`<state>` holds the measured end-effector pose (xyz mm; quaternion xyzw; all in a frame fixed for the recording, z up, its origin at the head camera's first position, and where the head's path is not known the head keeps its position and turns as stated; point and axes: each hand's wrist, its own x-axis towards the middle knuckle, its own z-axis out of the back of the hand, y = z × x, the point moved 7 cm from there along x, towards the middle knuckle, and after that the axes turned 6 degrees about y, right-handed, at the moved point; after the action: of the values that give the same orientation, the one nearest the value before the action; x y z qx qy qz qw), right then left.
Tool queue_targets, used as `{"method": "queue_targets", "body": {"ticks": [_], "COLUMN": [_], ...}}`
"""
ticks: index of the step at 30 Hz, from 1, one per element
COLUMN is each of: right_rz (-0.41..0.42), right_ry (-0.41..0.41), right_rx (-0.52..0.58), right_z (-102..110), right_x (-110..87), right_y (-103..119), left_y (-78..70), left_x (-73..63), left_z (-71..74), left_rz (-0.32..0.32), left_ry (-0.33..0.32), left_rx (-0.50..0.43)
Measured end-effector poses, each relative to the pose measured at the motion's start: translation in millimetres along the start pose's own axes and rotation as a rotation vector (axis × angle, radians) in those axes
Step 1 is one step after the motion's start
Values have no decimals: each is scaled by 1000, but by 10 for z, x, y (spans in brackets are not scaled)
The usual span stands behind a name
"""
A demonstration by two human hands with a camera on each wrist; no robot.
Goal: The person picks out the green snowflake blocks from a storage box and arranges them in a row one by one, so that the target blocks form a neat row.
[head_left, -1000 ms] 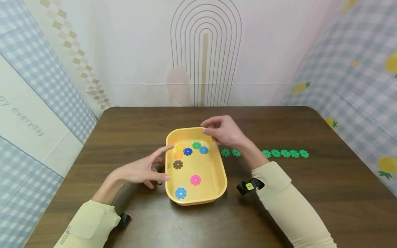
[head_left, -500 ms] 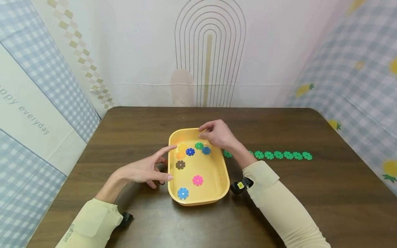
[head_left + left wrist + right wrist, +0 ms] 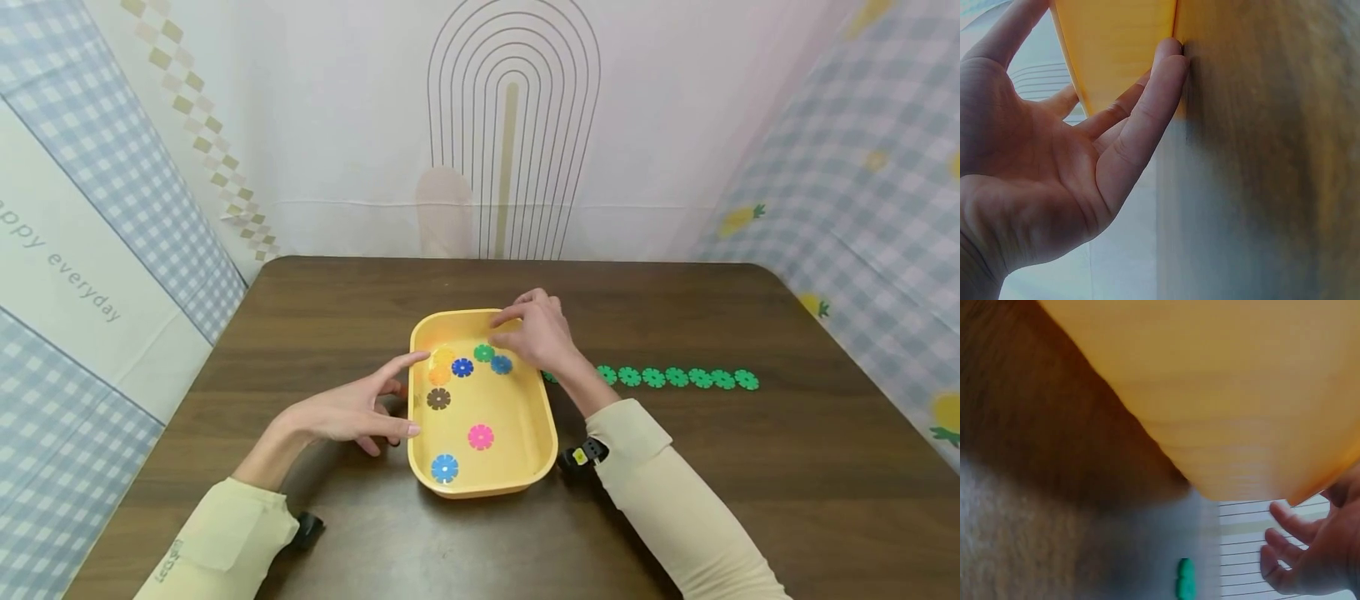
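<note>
A yellow plastic tray (image 3: 517, 417) stands on the table with several notched plastic discs inside, among them a pink disc (image 3: 481, 437), a brown disc (image 3: 438, 398) and a green disc (image 3: 483, 353). My left hand (image 3: 345, 408) rests along the tray's left side, thumb and forefinger at the rim. In the left wrist view its other fingers lie against the outer wall, low near the table. My right hand (image 3: 542, 335) is over the tray's far right corner, thumb and forefinger parted above the green disc and a blue disc (image 3: 502, 364). No disc shows between them.
A row of green discs (image 3: 677, 377) runs rightward across the wooden table (image 3: 637, 500), its left end partly hidden behind my right wrist. A patterned cloth (image 3: 337, 125) hangs behind the table's far edge.
My right hand has come from the far rim to over the tray's inside, its thumb and forefinger spreading apart lately. The left hand and the discs keep their places; the view shifts slightly.
</note>
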<state>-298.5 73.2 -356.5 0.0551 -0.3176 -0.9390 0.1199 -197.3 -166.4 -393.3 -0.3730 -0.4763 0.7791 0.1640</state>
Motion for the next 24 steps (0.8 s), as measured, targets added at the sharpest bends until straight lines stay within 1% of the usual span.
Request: {"method": "queue_targets", "body": {"ticks": [5,8,10,15,24], "right_rz": [-21,-53,-73,-91,-100], "right_ry": [89,136,167,217,200], "right_rx": [79,104,101,41,-99], "right_z": [-88,-123,-145,-184,-215], "right_x": [68,97,108,119,148], "right_y": [-67,-80,-80,-48,-3], "left_y": [11,17,18,13,2], "left_x": [-2,-1,1,8,2], "left_z": [7,9,10,-1,-4], "left_rz": [6,7,5,-1,-5], "left_ry": [2,2,3,7,6], "left_rx": [-3,-4,-1,-2,-5]}}
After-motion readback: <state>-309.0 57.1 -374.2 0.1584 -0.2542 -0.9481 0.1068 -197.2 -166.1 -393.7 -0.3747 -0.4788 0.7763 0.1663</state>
